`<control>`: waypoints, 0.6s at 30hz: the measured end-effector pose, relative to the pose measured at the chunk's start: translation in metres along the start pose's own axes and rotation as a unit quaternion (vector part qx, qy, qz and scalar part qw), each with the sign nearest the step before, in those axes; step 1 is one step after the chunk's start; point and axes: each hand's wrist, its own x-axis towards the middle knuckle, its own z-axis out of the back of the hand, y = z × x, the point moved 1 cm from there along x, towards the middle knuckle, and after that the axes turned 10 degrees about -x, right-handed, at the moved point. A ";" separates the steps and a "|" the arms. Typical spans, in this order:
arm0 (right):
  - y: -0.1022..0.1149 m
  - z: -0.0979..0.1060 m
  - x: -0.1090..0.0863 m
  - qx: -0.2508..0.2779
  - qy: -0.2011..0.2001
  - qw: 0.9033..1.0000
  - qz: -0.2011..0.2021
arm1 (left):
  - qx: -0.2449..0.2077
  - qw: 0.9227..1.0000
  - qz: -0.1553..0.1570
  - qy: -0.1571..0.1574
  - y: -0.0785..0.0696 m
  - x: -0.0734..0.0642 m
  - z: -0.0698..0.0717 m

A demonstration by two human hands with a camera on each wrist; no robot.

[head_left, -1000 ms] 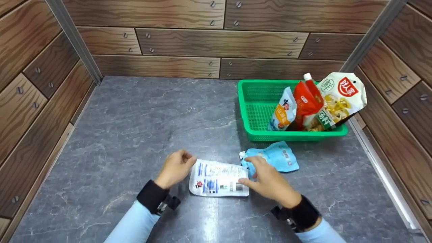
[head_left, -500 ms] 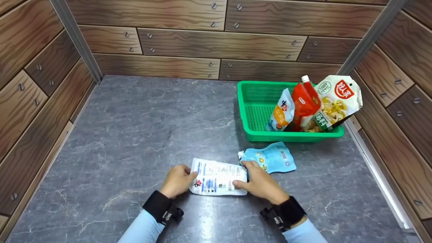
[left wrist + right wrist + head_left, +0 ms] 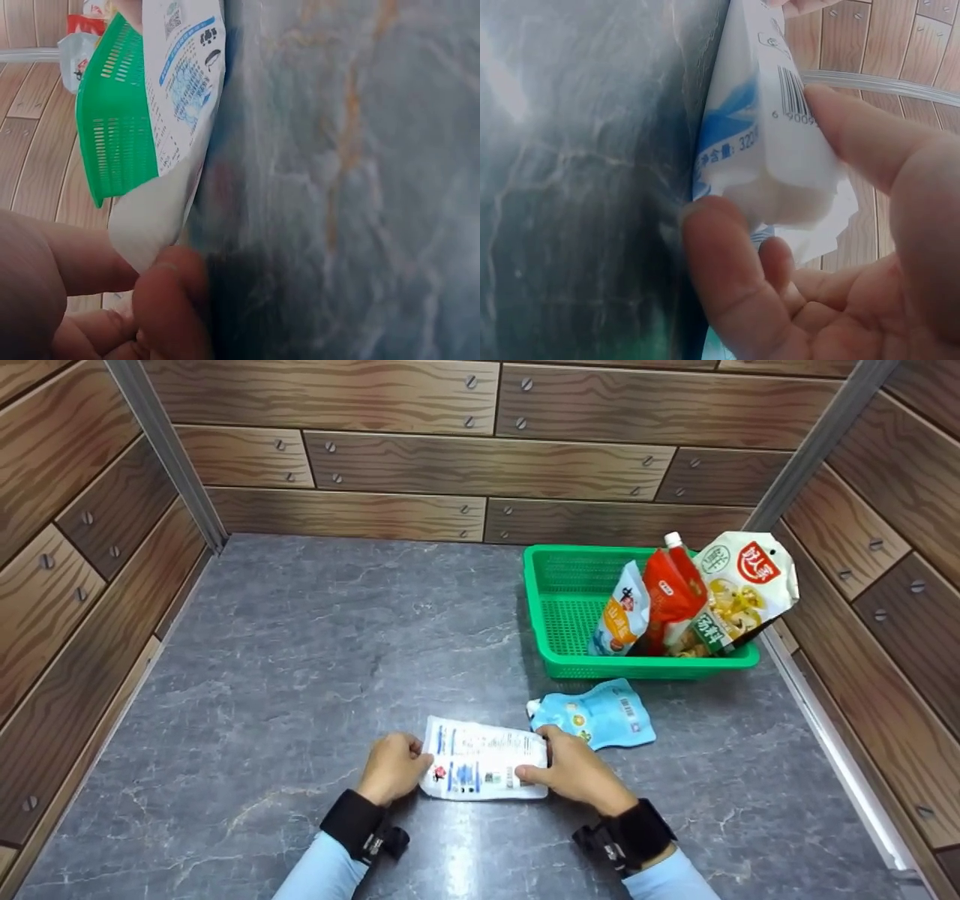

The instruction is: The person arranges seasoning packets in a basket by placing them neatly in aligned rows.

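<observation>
A white printed pouch (image 3: 487,761) lies flat on the grey table, its barcode side up. At its left edge my left hand (image 3: 394,769) pinches the corner between thumb and fingers; the left wrist view shows the bent white corner (image 3: 150,217) there. My right hand (image 3: 581,769) grips the other end. In the right wrist view its thumb (image 3: 870,135) presses beside the barcode and the fingers curl at the pouch's thick bottom end (image 3: 795,187). Just behind the right hand lies a light blue spouted pouch (image 3: 600,716), partly covered by that hand.
A green basket (image 3: 547,664) stands at the back right. Inside it lean a white and orange pouch (image 3: 621,615), a red pouch with a white cap (image 3: 671,592) and a large cream food packet (image 3: 742,585). Wood-patterned walls (image 3: 397,465) enclose the table.
My right hand has moved left and taken hold of the white pouch's right end. My left hand has come down along the left edge and now pinches it. The pouch has barely shifted.
</observation>
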 end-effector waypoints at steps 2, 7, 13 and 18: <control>0.001 0.000 0.001 -0.001 -0.004 1.000 0.006 | -0.009 1.000 -0.008 0.009 0.001 -0.001 0.000; 0.002 0.001 0.001 0.000 -0.013 1.000 0.004 | -0.055 0.998 0.001 0.038 -0.001 -0.002 -0.002; 0.005 0.003 -0.002 -0.006 -0.023 1.000 -0.016 | -0.116 0.989 0.034 0.079 -0.003 -0.004 -0.005; 0.007 0.004 -0.004 -0.008 -0.027 1.000 -0.002 | -0.148 0.985 0.031 0.081 -0.003 -0.007 -0.007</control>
